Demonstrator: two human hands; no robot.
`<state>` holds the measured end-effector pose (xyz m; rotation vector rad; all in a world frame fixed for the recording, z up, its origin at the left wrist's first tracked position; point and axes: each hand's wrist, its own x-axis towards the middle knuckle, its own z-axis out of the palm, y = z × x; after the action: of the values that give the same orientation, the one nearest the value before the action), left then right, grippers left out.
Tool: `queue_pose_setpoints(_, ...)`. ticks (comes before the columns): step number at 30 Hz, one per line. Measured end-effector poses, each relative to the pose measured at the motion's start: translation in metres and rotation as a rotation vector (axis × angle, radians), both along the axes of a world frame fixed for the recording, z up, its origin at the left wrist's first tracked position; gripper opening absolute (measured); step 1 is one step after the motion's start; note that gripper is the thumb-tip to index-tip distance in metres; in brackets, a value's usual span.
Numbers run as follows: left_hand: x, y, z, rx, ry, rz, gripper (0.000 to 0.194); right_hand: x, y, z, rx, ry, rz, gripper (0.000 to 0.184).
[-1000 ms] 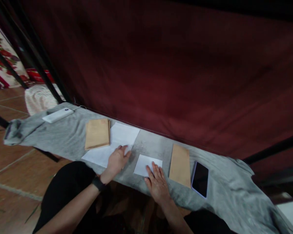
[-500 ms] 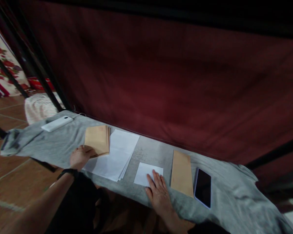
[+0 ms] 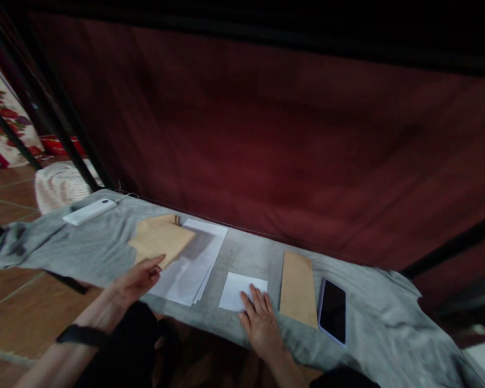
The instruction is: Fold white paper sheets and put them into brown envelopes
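Note:
A tan envelope (image 3: 165, 241) is pinched at its near edge by my left hand (image 3: 140, 277), turned at an angle above the stack of similar envelopes (image 3: 153, 220). Under and beside them lie several white paper sheets (image 3: 202, 253). My right hand (image 3: 262, 320) lies flat with fingers out on a small white piece of paper (image 3: 238, 288), its near right corner hidden by the fingers. To the right of that hand, one more tan envelope (image 3: 299, 288) lies flat on the cloth.
A phone (image 3: 333, 311) with a dark screen lies right of the single envelope. At the far left is a white device (image 3: 89, 211) with a cable. Grey cloth (image 3: 380, 318) covers the narrow surface, a dark red curtain (image 3: 267, 151) hangs behind it, and black metal bars (image 3: 456, 242) flank it.
My left hand has gone from the white sheets to the envelope stack and lifted one envelope off it, turning it. My right hand has stayed on the small white paper.

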<state>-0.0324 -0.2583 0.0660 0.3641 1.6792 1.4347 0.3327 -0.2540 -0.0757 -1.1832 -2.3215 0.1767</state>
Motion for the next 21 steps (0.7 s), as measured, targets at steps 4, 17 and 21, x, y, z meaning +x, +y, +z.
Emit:
queue_pose_setpoints(4,0.095,-0.008,-0.026,0.186,-0.262,0.036,0.036,-0.001,0.006,0.005,-0.169,0.155,0.004,0.041)
queue_pose_setpoints(17,0.226,-0.018,-0.071,0.196,-0.225,-0.114,0.044,-0.009,0.026,0.047,-1.046,1.282,0.011,0.053)
queue_pose_setpoints(21,0.227,-0.021,-0.065,0.171,-0.339,-0.116,0.043,-0.002,0.023,0.055,-1.137,1.337,0.037,0.045)
